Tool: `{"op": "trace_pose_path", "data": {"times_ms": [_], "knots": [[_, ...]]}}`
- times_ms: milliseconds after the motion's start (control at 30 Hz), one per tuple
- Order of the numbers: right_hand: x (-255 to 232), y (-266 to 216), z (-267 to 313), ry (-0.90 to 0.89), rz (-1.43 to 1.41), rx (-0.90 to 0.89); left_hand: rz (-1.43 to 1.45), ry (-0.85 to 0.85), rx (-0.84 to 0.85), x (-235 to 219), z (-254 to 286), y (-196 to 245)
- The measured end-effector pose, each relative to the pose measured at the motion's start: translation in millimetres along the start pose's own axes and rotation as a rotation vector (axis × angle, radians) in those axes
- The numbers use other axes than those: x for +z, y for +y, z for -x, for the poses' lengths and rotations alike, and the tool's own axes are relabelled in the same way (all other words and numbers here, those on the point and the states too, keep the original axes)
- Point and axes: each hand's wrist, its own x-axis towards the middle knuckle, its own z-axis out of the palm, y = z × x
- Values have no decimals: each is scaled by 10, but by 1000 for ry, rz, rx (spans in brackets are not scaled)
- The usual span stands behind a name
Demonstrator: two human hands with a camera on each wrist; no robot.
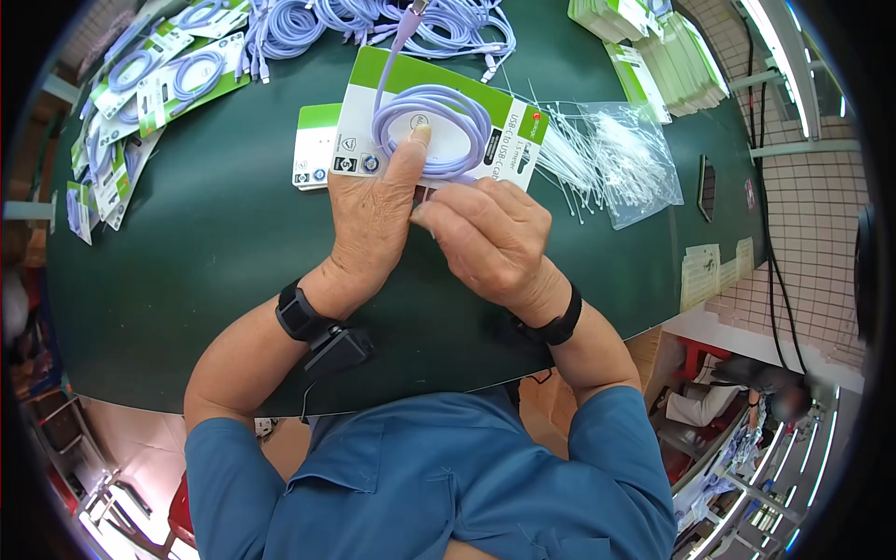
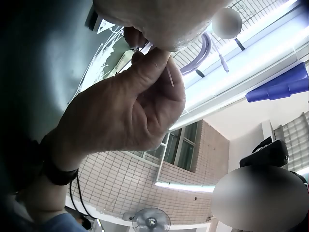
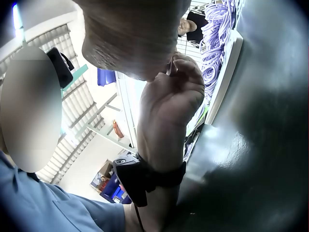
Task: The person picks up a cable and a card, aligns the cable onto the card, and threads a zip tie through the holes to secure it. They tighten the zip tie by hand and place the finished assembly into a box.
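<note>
My left hand (image 1: 373, 210) holds a green and white packaging card (image 1: 366, 79), its thumb pressing on the middle of a coiled lilac USB-C cable (image 1: 434, 94) that lies against the card. One end of the cable sticks up past the card's top edge, with its plug in the air. At the card's lower edge my right hand (image 1: 495, 233) pinches a thin white cable tie (image 2: 171, 77) between thumb and curled fingers. The tie's thin tail pokes out of that grip in the left wrist view. Left fingers behind the card are hidden in the head view.
Another card (image 1: 315, 140) lies under the held one. White cable ties (image 1: 639, 163) spill from a clear bag at right. Card stacks (image 1: 677, 79) stand at the back right, lilac cables (image 1: 289, 33) at the back, carded cables (image 1: 191, 79) at left. A phone (image 1: 707, 187) lies near the right edge.
</note>
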Motion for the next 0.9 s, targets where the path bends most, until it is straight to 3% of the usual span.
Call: {"op": "trace_pose_path", "data": {"times_ms": [167,433,533,667,767,900], "knots": [[51,11,33,51,-105,-5,2,-6,-98,-34,8,82],[14,1,-39,22,-5,94,-29,-11,33,-40,24,-25],[43,46,-42,18,41,150,-60,-18,-78,-58,44,5],[127,188,22,47,-200,273,-12,-13,-113,-41,65,5],[58,269,37,-82,-412,429,-23,-38,-154,-28,70,15],[-41,179,-1,-154,-340,509,-20,-62,-173,-47,81,-14]]}}
